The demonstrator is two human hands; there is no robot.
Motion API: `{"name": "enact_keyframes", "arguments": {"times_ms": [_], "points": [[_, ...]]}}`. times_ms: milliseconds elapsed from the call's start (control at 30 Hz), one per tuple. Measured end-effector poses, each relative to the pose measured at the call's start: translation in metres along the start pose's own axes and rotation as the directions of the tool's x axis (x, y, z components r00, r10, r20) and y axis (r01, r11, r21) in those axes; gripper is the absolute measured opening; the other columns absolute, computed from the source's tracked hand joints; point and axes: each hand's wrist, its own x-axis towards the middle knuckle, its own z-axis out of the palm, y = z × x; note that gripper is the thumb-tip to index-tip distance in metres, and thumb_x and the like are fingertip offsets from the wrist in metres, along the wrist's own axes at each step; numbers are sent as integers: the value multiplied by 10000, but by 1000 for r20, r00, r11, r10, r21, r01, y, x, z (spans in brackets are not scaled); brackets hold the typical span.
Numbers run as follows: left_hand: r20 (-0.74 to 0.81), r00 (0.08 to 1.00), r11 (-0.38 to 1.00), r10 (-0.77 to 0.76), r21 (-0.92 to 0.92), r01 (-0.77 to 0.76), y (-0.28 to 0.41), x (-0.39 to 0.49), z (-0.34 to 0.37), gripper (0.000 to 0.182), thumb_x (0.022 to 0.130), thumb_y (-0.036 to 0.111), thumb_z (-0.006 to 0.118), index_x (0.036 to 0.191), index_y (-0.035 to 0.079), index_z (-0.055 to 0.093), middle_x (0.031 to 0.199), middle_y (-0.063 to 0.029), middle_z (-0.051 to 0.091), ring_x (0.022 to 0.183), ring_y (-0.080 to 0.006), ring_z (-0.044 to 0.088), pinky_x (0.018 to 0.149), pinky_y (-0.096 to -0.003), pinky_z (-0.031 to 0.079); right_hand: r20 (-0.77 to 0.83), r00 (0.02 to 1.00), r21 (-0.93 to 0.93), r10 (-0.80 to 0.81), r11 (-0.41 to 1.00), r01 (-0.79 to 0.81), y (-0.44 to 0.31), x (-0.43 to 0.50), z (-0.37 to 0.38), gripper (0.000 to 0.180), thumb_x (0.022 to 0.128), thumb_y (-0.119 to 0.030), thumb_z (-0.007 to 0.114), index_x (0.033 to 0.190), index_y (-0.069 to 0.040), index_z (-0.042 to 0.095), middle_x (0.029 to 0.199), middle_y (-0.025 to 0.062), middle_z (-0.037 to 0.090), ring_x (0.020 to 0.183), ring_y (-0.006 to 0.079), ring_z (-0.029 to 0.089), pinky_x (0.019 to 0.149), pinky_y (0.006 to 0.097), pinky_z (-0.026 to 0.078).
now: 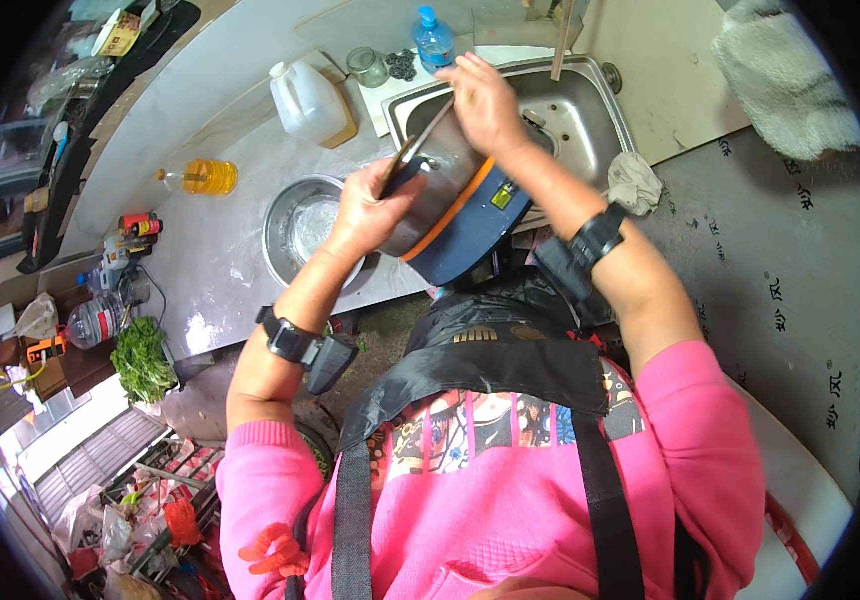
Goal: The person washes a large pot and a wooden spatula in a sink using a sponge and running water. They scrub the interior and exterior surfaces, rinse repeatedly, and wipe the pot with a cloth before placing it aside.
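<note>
A large metal pot (pixel 437 176) with a dark blue and orange outer band is tilted at the near edge of a stainless steel sink (pixel 584 135). My left hand (pixel 377 206) grips a dark handle at the pot's left side. My right hand (pixel 486 105) is at the pot's far rim, slightly blurred; whether its fingers grip the rim is hard to tell. The pot's inside is hidden from view. Left of the pot, partly behind my left forearm, a round metal basin (pixel 287 225) stands on the grey counter (pixel 212 285).
Behind the sink's left corner stand a blue pump bottle (pixel 432 41), a glass jar (pixel 367 67) and a steel-wool scrubber (pixel 401 66). A white plastic jug (pixel 310 105) and an oil bottle (pixel 209 178) stand farther left. A cloth (pixel 634 184) hangs over the sink's right corner.
</note>
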Motion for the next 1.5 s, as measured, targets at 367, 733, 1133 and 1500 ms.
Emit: {"name": "enact_keyframes", "arguments": {"times_ms": [367, 733, 1133, 1500], "points": [[-207, 978, 998, 2, -56, -14, -45, -22, -2, 166, 796, 145, 652, 791, -4, 579, 662, 1, 552, 643, -63, 475, 593, -227, 409, 490, 862, -24, 132, 990, -138, -87, -44, -30, 375, 765, -278, 613, 1103, -118, 592, 1121, 134, 542, 1141, 254, 460, 1035, 443, 226], [-245, 963, 994, 111, 35, -105, -72, -42, 6, 178, 777, 108, 666, 794, 0, 526, 609, -29, 447, 586, -76, 401, 525, -249, 390, 322, 903, -38, 284, 957, -287, -13, -17, 44, 295, 887, -267, 442, 1017, -40, 580, 989, 195, 584, 923, 361, 558, 789, 422, 436], [-282, 947, 986, 155, 105, -130, -78, -50, 8, 192, 732, 52, 649, 697, 13, 464, 574, -104, 381, 514, -163, 329, 479, -290, 353, 556, 810, 85, -185, 982, 166, -77, -72, -1, 597, 742, -287, 626, 1257, -48, 443, 1298, 174, 421, 1254, 335, 350, 1001, 521, 258], [-363, 925, 986, 112, 155, -59, -95, -74, 20, 162, 723, 50, 661, 712, 25, 501, 595, -103, 465, 485, -228, 440, 493, -304, 393, 560, 653, -208, 509, 850, -484, 51, 44, 105, 532, 899, -422, 318, 791, 1, 622, 846, 233, 609, 832, 417, 558, 754, 456, 433]]}}
